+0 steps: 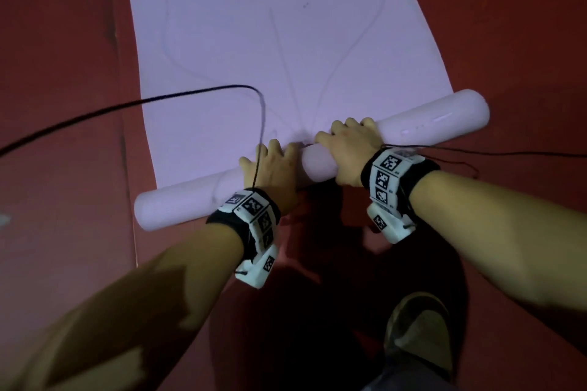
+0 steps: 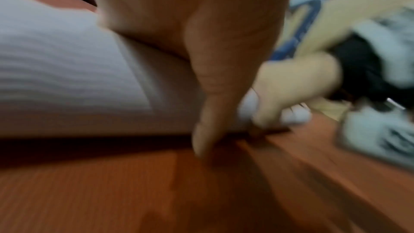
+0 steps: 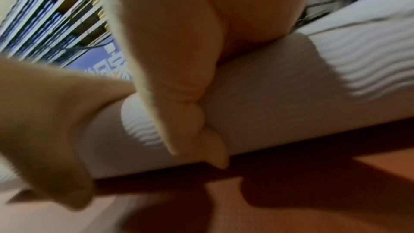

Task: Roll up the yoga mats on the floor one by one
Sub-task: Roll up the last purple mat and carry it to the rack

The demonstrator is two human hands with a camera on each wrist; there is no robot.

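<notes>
On the red floor [image 1: 63, 41], the pale purple yoga mat [image 1: 270, 41] is partly rolled at its near end, where the left hand [image 1: 270, 168] and right hand [image 1: 349, 149] sit side by side, fingers curled over the roll [image 1: 438, 120], thumbs underneath.

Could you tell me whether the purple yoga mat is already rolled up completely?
No, the yoga mat lies mostly flat on the floor; only its near end is rolled.

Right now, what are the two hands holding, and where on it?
Both hold the rolled-up part of the lilac yoga mat. The left hand and right hand grip its middle, side by side, fingers curled over the top.
</notes>
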